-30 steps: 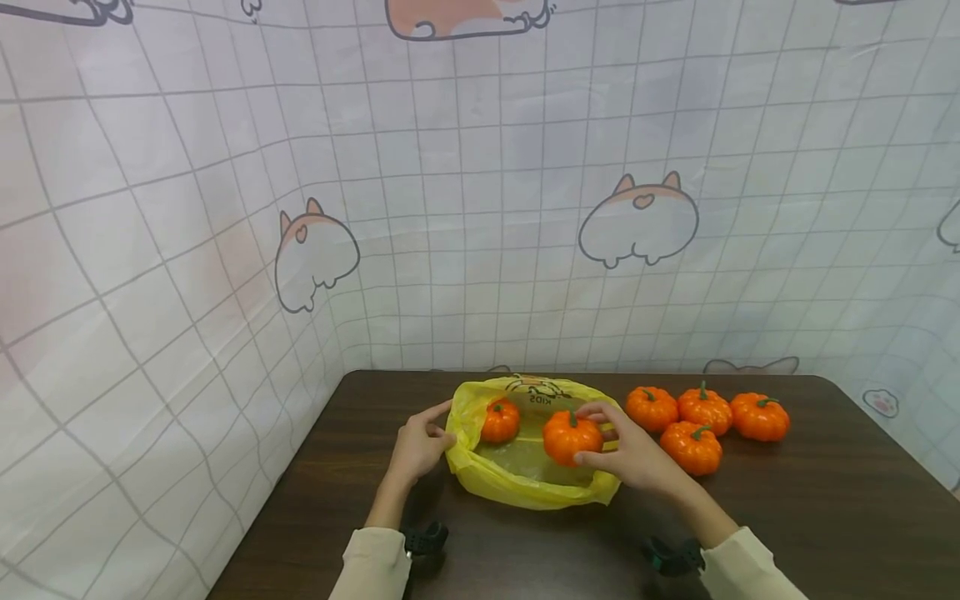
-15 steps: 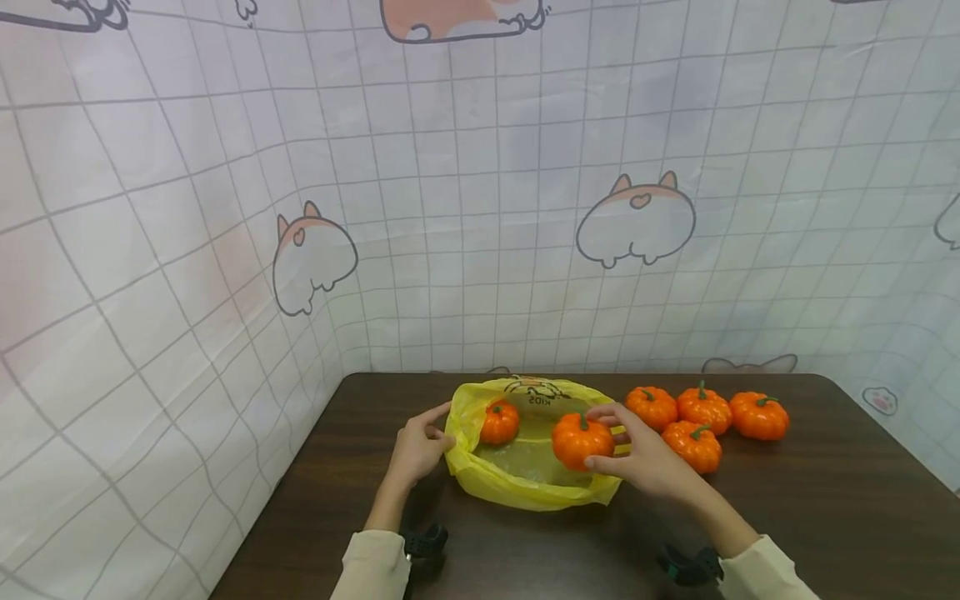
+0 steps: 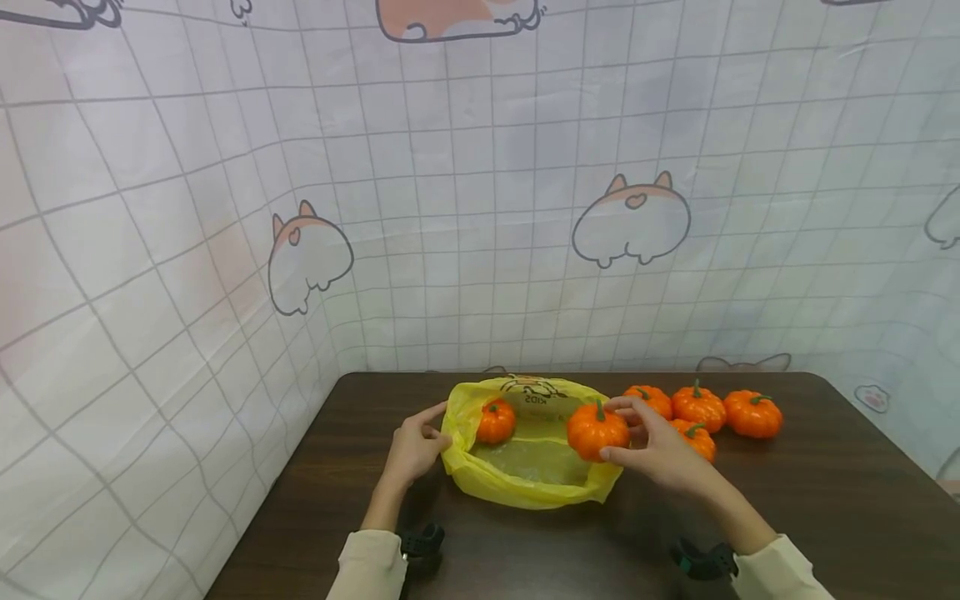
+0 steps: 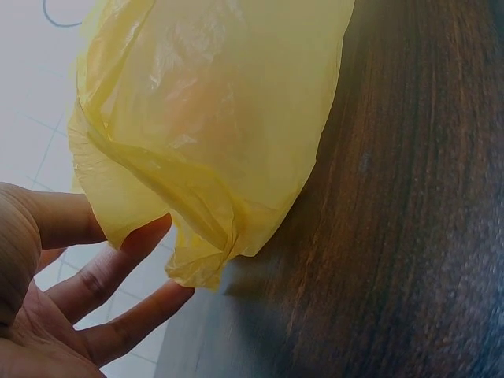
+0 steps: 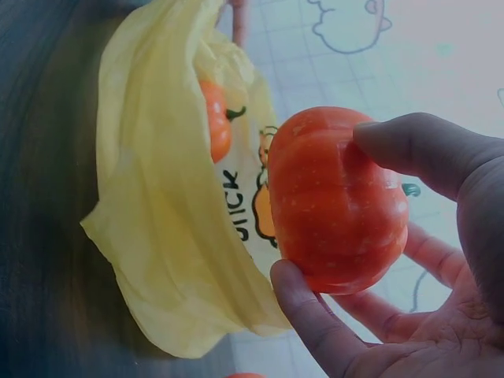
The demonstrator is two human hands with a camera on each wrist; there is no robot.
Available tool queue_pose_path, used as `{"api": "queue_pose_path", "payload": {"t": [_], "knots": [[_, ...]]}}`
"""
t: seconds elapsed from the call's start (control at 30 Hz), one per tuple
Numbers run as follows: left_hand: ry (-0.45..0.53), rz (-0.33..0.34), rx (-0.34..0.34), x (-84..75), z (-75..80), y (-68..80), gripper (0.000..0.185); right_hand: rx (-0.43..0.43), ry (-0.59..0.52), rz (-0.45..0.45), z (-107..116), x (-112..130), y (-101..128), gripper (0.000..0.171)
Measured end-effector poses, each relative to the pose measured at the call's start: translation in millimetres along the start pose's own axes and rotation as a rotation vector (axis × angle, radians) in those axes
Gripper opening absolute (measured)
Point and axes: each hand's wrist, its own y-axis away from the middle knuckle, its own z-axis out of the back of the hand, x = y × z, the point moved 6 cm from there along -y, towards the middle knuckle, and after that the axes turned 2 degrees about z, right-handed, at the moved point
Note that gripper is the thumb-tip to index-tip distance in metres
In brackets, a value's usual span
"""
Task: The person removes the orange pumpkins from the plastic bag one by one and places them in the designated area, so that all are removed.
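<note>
A yellow plastic bag (image 3: 517, 493) lies with its mouth spread toward me on the dark table. My left hand (image 3: 412, 450) holds the left edge of its mouth between thumb and fingers, and the bag (image 4: 228, 102) hangs from that hand in the left wrist view. One small orange pumpkin (image 3: 497, 422) sits inside on the left. My right hand (image 3: 663, 448) grips another pumpkin (image 3: 597, 432) by its sides, raised at the right edge of the bag's mouth, green stem upward. In the right wrist view, thumb and fingertips press on this pumpkin (image 5: 339, 205).
Several more pumpkins (image 3: 753, 414) stand grouped at the back right of the table (image 3: 795, 517), partly hidden behind my right hand. A white patterned sheet (image 3: 480, 250) hangs behind the table and along its left side.
My right hand has moved right with the pumpkin, from over the bag's opening to its right edge, and slightly up. The left hand has kept its hold on the bag.
</note>
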Motion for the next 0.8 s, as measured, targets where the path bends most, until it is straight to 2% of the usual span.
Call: {"api": "queue_pose_path", "payload": {"t": [0.17,0.33,0.8], "knots": [[0.007,-0.006,0.004,-0.5,0.0,0.0,0.057,-0.04,0.057,0.013,10,-1,1,0.06],[0.002,-0.006,0.003,-0.4,0.2,0.0,0.057,-0.051,0.055,0.045,18,-2,1,0.06],[0.002,-0.019,0.006,-0.2,0.1,1.6,0.057,-0.089,0.162,-0.04,46,-5,5,0.069]]}}
